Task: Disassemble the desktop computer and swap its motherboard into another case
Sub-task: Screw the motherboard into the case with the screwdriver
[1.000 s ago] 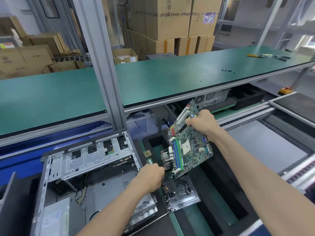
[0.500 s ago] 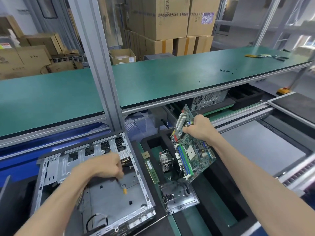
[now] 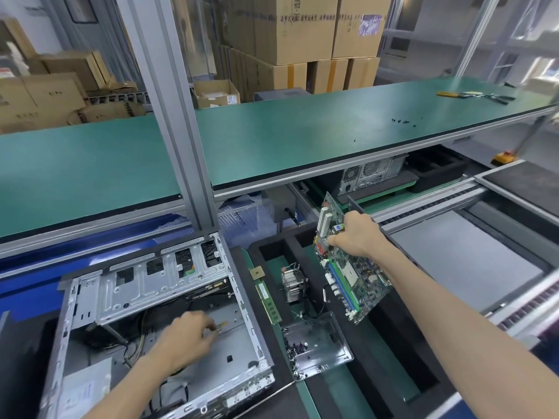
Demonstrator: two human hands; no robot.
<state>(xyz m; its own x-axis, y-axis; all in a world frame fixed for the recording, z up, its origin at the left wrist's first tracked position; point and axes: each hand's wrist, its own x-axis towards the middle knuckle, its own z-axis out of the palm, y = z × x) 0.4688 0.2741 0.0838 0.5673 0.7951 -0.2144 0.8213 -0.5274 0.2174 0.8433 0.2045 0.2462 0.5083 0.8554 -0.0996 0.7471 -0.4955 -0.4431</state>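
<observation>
No text can be read for certain. The stacked cardboard boxes [image 3: 305,28] carry a line of printed characters along their top edge, too blurred to make out. A white label [image 3: 87,388] inside the open computer case [image 3: 157,300] is likewise illegible.

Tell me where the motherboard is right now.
In the head view the motherboard is right of centre, held tilted in the air by the right hand, above the black foam tray and right of the heatsink.
</observation>
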